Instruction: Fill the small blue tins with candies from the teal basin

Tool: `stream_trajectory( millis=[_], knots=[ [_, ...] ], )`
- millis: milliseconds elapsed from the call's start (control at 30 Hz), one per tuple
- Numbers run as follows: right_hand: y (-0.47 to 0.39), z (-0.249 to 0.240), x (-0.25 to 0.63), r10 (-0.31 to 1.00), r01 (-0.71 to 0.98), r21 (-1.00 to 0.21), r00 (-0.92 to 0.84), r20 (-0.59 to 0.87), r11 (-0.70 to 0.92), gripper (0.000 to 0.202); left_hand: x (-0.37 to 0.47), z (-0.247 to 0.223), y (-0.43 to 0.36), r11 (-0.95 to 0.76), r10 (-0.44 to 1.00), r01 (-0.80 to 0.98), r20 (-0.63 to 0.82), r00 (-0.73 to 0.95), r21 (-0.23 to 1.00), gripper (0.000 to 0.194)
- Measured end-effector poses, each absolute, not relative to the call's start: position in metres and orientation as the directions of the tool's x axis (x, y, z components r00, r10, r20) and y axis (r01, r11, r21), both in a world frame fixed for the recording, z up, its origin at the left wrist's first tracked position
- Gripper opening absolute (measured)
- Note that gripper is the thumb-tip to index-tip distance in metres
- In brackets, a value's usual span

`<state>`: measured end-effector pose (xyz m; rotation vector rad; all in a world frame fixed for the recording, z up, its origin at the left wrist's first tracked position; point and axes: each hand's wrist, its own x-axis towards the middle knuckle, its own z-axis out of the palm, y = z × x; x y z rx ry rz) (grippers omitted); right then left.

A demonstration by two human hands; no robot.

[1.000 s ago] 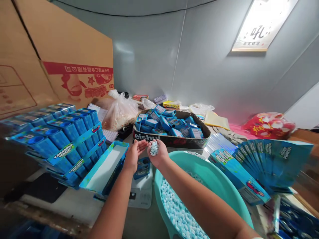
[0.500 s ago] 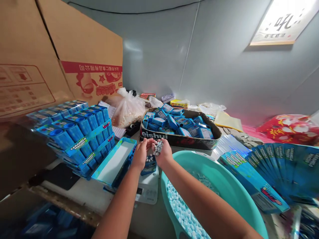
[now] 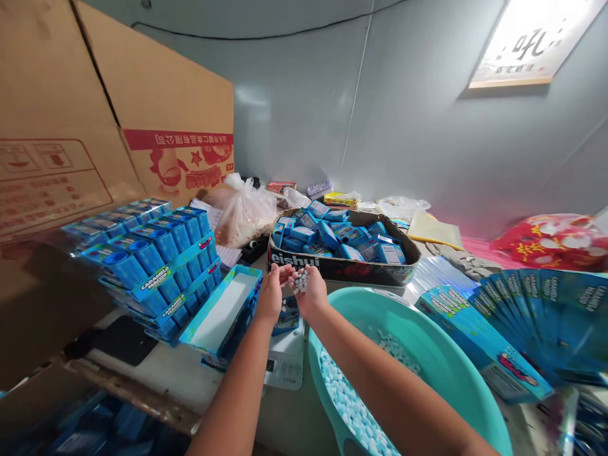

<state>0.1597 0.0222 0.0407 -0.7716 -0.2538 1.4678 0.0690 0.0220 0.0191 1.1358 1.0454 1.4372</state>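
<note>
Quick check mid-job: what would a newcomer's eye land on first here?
Probably the big turquoise tub at the front right, with pale pieces inside, beneath the right forearm. Next, at the center, the right hand cups more such pieces beside the left hand. The tall brown cardboard box also dominates the left side.

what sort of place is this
Likely a small candy-packing workshop: loose pale pellets that look like sweets fill the bottom of a teal tub, beside a weighing scale and a stack of blue trays marked "Caramelo".
</note>
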Motion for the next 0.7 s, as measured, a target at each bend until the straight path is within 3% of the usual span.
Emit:
stream_trajectory(
  millis=[100, 167, 233, 333, 400, 500, 700],
  knots=[
    [0.020, 0.043, 0.159, 0.938, -0.803, -0.589, 0.129, -0.322, -0.092, 0.019, 0.063, 0.027, 0.010, -0.225, 0.969, -0.128, 0.207, -0.135, 0.966, 0.067],
    [0.019, 0.044, 0.159, 0.937, -0.800, -0.593, 0.138, -0.321, -0.086, 0.019, 0.051, 0.032, -0.005, -0.280, 0.947, -0.063, 0.266, -0.181, 0.958, 0.054],
    [0.019, 0.044, 0.159, 0.940, -0.792, -0.604, 0.137, -0.313, -0.086, 0.021, 0.036, 0.033, -0.021, -0.348, 0.918, 0.152, 0.369, -0.146, 0.925, 0.036],
    [0.020, 0.043, 0.159, 0.943, -0.775, -0.624, 0.127, -0.309, -0.100, 0.020, 0.018, 0.026, -0.039, -0.450, 0.867, 0.588, 0.485, 0.110, 0.672, 0.021],
    [0.022, 0.041, 0.158, 0.941, -0.764, -0.636, 0.131, -0.313, -0.106, 0.019, 0.015, 0.019, -0.045, -0.472, 0.854, 0.721, 0.465, 0.233, 0.507, 0.022],
    [0.025, 0.038, 0.157, 0.935, -0.752, -0.649, 0.139, -0.325, -0.113, 0.019, 0.018, 0.013, -0.046, -0.446, 0.865, 0.791, 0.429, 0.260, 0.420, 0.024],
    [0.022, 0.040, 0.160, 0.937, -0.763, -0.633, 0.114, -0.330, -0.131, 0.022, 0.027, 0.021, -0.035, -0.417, 0.888, 0.794, 0.385, 0.252, 0.443, 0.023]
  ],
)
